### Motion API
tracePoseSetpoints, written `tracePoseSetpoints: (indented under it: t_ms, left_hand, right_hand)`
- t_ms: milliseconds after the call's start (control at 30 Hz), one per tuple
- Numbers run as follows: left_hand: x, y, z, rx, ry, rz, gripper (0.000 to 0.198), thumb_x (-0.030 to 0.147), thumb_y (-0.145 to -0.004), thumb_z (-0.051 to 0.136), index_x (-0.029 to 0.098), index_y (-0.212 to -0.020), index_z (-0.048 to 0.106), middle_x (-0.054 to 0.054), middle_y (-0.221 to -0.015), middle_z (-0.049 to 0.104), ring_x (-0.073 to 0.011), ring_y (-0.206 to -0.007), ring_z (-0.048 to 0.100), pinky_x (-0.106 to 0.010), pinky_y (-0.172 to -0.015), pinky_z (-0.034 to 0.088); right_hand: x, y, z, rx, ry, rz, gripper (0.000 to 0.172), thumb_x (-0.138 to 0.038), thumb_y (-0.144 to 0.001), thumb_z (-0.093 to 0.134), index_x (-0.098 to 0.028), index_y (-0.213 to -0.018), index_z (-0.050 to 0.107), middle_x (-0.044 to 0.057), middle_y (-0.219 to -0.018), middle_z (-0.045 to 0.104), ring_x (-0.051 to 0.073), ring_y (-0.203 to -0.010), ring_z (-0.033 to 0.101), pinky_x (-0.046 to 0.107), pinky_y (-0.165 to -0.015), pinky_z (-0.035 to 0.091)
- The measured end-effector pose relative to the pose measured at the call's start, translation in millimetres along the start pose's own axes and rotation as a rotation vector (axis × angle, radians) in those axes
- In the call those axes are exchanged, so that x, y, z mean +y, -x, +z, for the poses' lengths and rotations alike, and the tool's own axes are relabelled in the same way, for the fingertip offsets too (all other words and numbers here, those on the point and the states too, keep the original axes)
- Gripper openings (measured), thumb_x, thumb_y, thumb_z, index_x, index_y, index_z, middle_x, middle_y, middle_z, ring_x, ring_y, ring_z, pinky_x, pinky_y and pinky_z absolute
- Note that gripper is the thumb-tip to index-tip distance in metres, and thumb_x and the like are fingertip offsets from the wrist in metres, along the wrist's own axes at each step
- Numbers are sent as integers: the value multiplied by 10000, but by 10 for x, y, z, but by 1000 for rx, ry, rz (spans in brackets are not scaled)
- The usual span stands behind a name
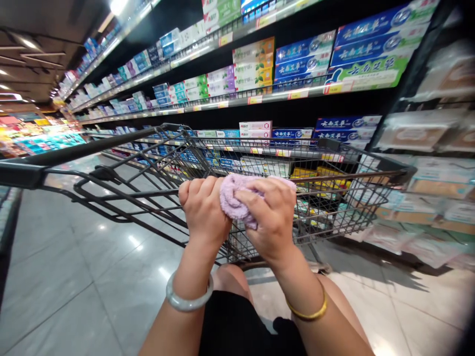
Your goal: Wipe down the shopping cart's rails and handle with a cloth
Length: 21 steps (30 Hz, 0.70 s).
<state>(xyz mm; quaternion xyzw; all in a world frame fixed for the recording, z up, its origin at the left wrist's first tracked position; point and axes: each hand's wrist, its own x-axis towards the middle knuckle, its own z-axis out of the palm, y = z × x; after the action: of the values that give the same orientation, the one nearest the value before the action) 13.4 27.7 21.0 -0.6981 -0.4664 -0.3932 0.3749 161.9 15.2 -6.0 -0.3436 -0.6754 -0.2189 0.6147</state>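
Across the head view stands a dark wire shopping cart (334, 217), its handle reaching to the far left. My left hand (206, 210) is closed around the cart's top side bar (156, 194), fingers wrapped over it. Just right of it, my right hand (272, 212) grips a bunched light purple cloth (233, 198) with a fluffy surface. This cloth lies over the same bar and touches the side of my left hand. Part of the cloth and of the bar is hidden under my right fingers.
Behind the cart runs a long shelf (256, 100) with stacked toothpaste boxes (304, 57). At the right hang packaged goods (419, 131), blurred. A glossy tiled floor (55, 277) spreads out at the left. My knees are close below the cart's side.
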Motion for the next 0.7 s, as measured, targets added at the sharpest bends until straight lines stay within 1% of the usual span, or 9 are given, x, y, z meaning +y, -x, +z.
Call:
tracePoseSetpoints:
  t_ms: [100, 167, 233, 367, 433, 500, 600, 633, 700]
  left_hand:
    - [18, -9, -13, -15, -10, -7, 236, 354, -1005, 468, 232, -944, 661, -49, -829, 658, -255, -852, 488, -431, -877, 305]
    - [33, -15, -11, -8, -16, -21, 251, 346, -1023, 461, 236, -934, 668, -40, -832, 668, -247, -856, 493, -425, -889, 301]
    - [39, -15, 0, -4, -16, -31, 260, 349, -1029, 459, 239, -919, 668, -36, -816, 665, -244, -857, 495, -421, -892, 298]
    - [27, -4, 18, -4, -22, -32, 262, 361, -1034, 459, 241, -933, 668, -33, -815, 667, -243, -860, 497, -417, -896, 296]
    - [22, -1, 17, -5, -26, -29, 261, 367, -1034, 462, 239, -934, 667, -34, -822, 670, -244, -863, 498, -416, -900, 296]
    - [24, -4, 13, -5, -26, -32, 264, 361, -1035, 458, 239, -921, 663, -34, -815, 666, -245, -859, 498, -416, -895, 298]
    - [34, -13, 12, -1, -29, -38, 273, 348, -1037, 450, 238, -902, 660, -35, -801, 661, -245, -847, 496, -415, -885, 299]
    - [36, -15, 13, 1, -31, -36, 274, 347, -1037, 450, 237, -901, 661, -36, -804, 664, -246, -846, 496, -415, -885, 298]
    - [38, -18, 16, 5, -34, -33, 271, 346, -1033, 454, 233, -905, 664, -41, -817, 671, -247, -851, 499, -416, -896, 298]
  right_hand:
    - [109, -13, -43, 102, 39, 102, 263, -140, -869, 640, -295, -1071, 707, 41, -1152, 687, 252, -1151, 591, 463, -1040, 435]
    - [178, -13, -75, 108, 59, 132, 269, -130, -834, 660, -288, -1045, 711, 48, -1131, 681, 260, -1130, 585, 466, -1019, 432]
    - [198, -3, -89, 9, 49, 84, 271, -127, -802, 673, -282, -1020, 715, 41, -1112, 691, 262, -1118, 578, 460, -1002, 415]
    - [142, 13, -90, -309, 42, -54, 230, -106, -792, 655, -253, -962, 705, 14, -1077, 722, 244, -1073, 572, 420, -901, 365]
    - [121, 13, -100, -372, 48, -70, 216, -88, -803, 639, -243, -941, 700, 14, -1067, 722, 234, -1057, 567, 408, -872, 348]
    - [122, 16, -114, -312, 36, -63, 228, -87, -833, 628, -254, -966, 709, 16, -1085, 715, 232, -1078, 557, 408, -902, 350]
    - [144, 36, -114, -140, 23, -45, 238, -119, -889, 613, -279, -1028, 723, 22, -1135, 704, 239, -1129, 541, 422, -971, 352]
    - [151, 45, -108, -120, 29, -46, 230, -128, -893, 614, -278, -1028, 725, 25, -1137, 704, 242, -1131, 537, 425, -972, 351]
    - [159, 56, -99, -169, 56, -58, 198, -127, -875, 624, -258, -982, 726, 32, -1097, 707, 244, -1098, 537, 421, -937, 346]
